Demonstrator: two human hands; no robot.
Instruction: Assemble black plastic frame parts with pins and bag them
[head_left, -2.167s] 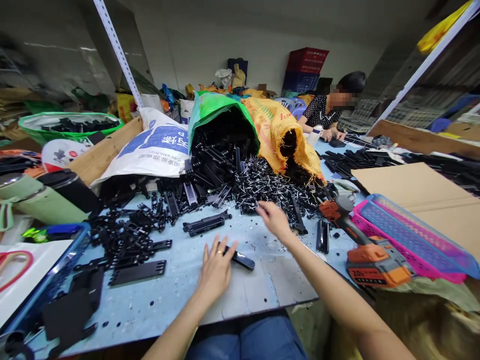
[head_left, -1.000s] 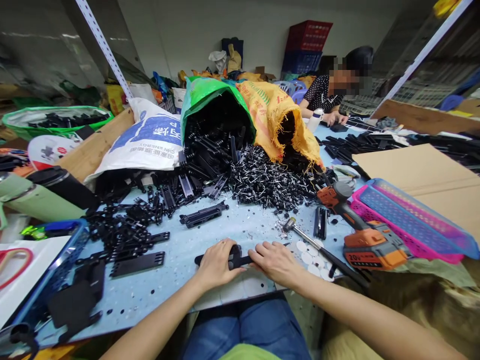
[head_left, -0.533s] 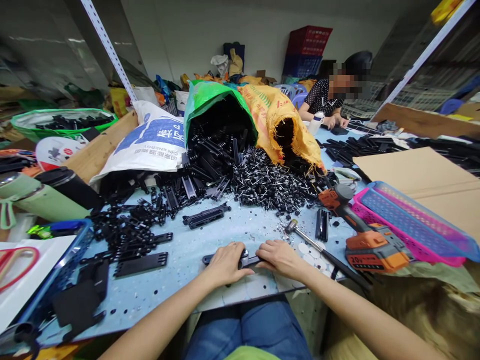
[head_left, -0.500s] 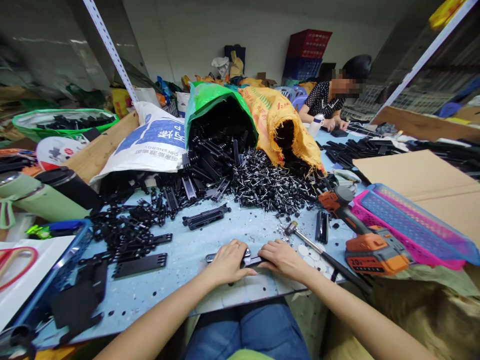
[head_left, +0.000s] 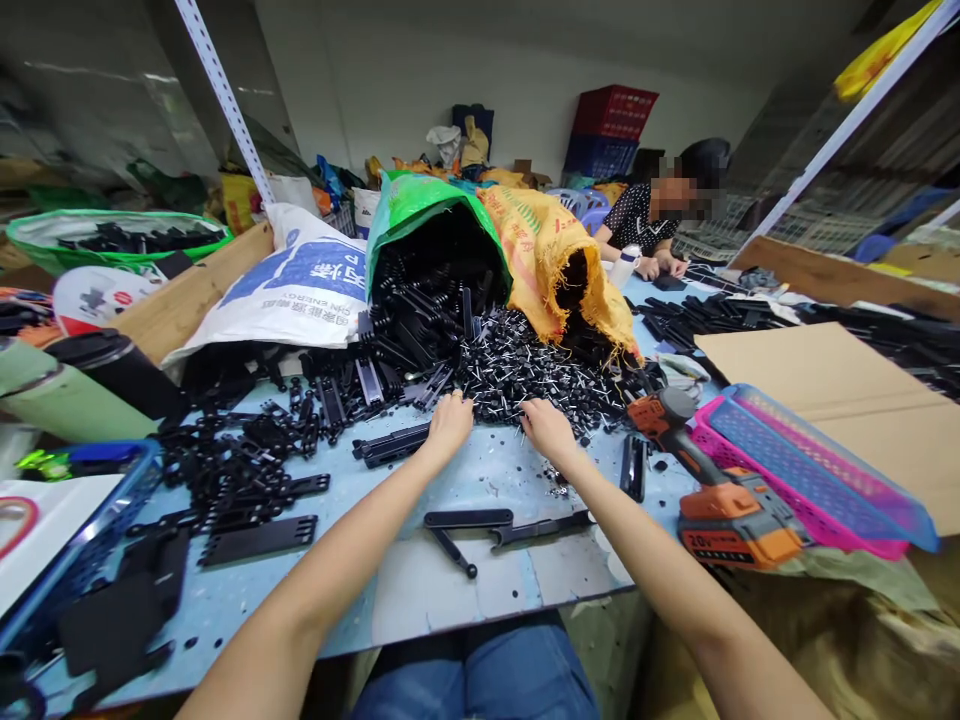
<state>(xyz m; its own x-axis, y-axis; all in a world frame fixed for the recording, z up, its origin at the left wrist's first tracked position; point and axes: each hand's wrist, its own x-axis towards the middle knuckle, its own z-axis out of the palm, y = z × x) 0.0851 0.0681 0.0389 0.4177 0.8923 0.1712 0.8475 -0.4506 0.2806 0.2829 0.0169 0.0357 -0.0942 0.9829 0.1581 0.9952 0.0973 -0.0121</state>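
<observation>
My left hand [head_left: 451, 424] reaches the near edge of a heap of black-headed metal pins [head_left: 517, 365], its fingers drawn together. At the same heap, to the right, my right hand [head_left: 549, 430] has its fingertips pinched among the pins. What either hand holds is too small to make out. On the table in front of me lie a hinged pair of black bars [head_left: 469, 519], folded out at an angle, and a long black forked part [head_left: 541, 529], partly under my right forearm. Beside my left wrist rests a black assembled bracket [head_left: 390, 445].
A cordless drill [head_left: 731, 490] and a pink basket [head_left: 795, 480] stand at the right. Black links [head_left: 247, 465] are piled at the left. Behind the heap lie a green sack [head_left: 442, 200] and an orange sack [head_left: 540, 240]. A co-worker [head_left: 645, 220] sits across the table.
Both hands have let go of the black parts near the table's front edge and moved forward to the pin heap. The hammer is now hidden behind my right arm.
</observation>
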